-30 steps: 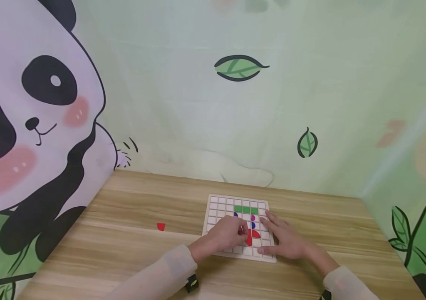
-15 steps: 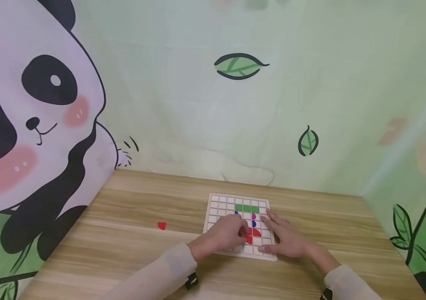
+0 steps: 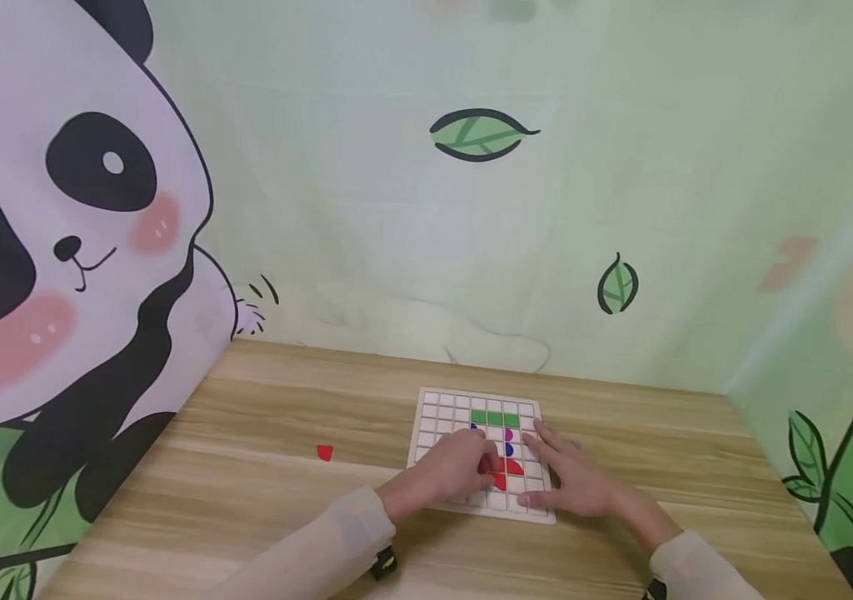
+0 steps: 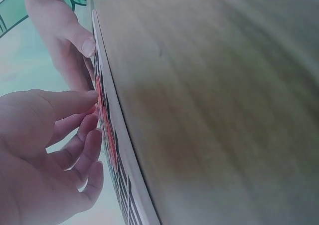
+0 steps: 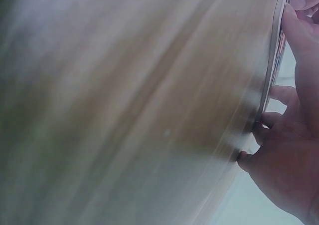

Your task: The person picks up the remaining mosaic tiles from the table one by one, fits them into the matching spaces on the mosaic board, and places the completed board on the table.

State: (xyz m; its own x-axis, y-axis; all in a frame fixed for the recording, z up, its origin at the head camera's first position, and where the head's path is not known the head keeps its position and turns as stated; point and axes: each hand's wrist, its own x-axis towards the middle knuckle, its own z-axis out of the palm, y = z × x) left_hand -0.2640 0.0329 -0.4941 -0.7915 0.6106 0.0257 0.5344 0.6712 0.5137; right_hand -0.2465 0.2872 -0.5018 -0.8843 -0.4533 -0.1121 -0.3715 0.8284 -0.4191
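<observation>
Under left hand (image 3: 459,468), half-hidden red piece (image 3: 500,480)

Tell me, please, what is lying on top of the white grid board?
On the grid board lie a green strip, blue and magenta pieces and red pieces. The left hand and right hand rest on it, covering some cells.

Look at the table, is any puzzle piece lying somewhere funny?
Yes. One small red piece lies alone on the wooden table, left of the grid board, apart from both hands. The other coloured pieces sit on the board, where the left hand touches the red pieces and the right hand rests flat.
</observation>
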